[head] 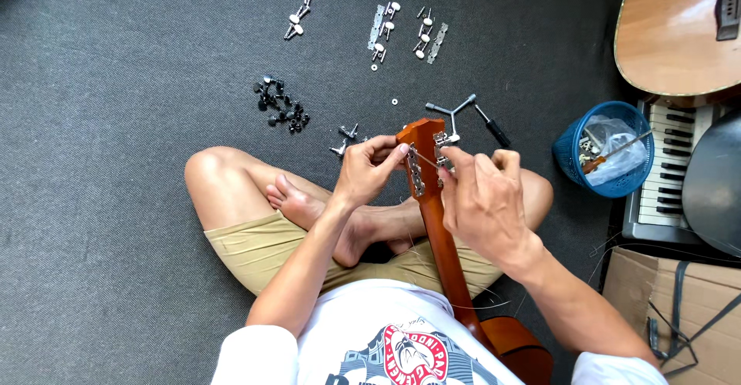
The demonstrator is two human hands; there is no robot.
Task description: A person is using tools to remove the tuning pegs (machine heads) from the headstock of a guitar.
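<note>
Two bare hands meet at the headstock (423, 139) of an orange-brown guitar whose neck (441, 238) runs lengthwise from the person's lap away across the crossed legs, headstock pointing at the far floor and tilted slightly left. Far left on the dark mat lies a heap of black pegs (281, 107), and beyond it three groups of silver tuners (299, 13) with white knobs, loose and well apart from the guitar. The left hand (369, 170) pinches the left edge of the headstock, thumb and fingers closed on it beside the left tuner strip (416, 175). The right hand (482, 200) has its fingertips drawn together on a small metal part at the right tuner strip (441, 147); what exactly it grips is too small to tell. Just past the headstock rests a three-armed wrench (457, 111) and a black-handled screwdriver (494, 128). Farther right sit a blue basket (571, 161), a keyboard (670, 169), a second guitar body (671, 30) and a cardboard box (695, 315).
</note>
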